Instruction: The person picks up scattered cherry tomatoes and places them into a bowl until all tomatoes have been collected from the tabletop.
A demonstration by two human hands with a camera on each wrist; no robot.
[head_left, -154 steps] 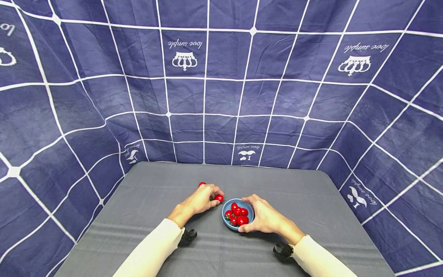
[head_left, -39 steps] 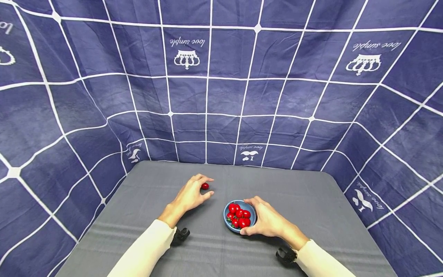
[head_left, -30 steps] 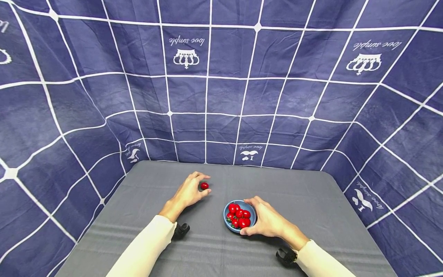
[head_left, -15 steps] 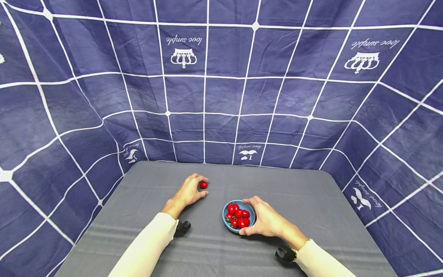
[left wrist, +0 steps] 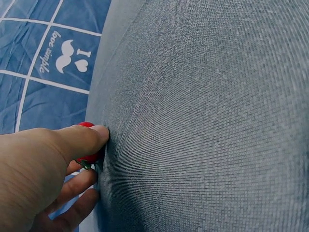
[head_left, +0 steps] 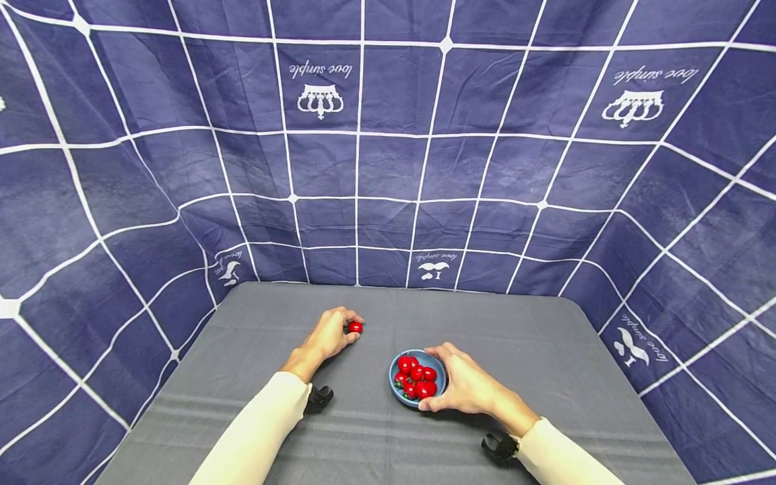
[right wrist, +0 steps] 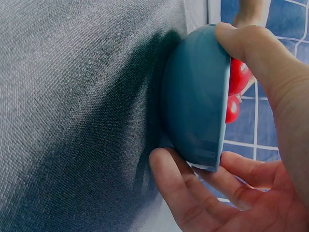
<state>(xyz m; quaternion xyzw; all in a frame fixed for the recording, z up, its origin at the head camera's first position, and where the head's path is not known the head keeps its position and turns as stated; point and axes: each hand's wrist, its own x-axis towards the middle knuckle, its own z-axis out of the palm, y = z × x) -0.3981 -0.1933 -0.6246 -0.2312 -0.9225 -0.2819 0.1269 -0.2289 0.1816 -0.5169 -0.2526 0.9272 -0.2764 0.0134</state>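
In the head view my left hand (head_left: 327, 335) pinches a red cherry tomato (head_left: 355, 327) between thumb and fingers, low at the table. Its green stem end (left wrist: 87, 166) shows in the left wrist view, where the thumb covers part of the fruit. My right hand (head_left: 465, 384) holds a small blue bowl (right wrist: 195, 96), thumb at the near rim and fingers round the far side. Several red cherry tomatoes (head_left: 417, 374) lie inside the bowl, some with green stems. The bowl sits upright on the table, to the right of my left hand.
A grey cloth (head_left: 509, 343) covers the table. Behind it and at both sides hangs a dark blue curtain (head_left: 388, 168) with white grid lines. Black wrist straps (head_left: 500, 446) are on both wrists.
My left hand was at a tomato beside the bowl; the bowl then shows more tomatoes. The hand has moved back left to the far tomato and closed its fingers on it. The right hand stays.
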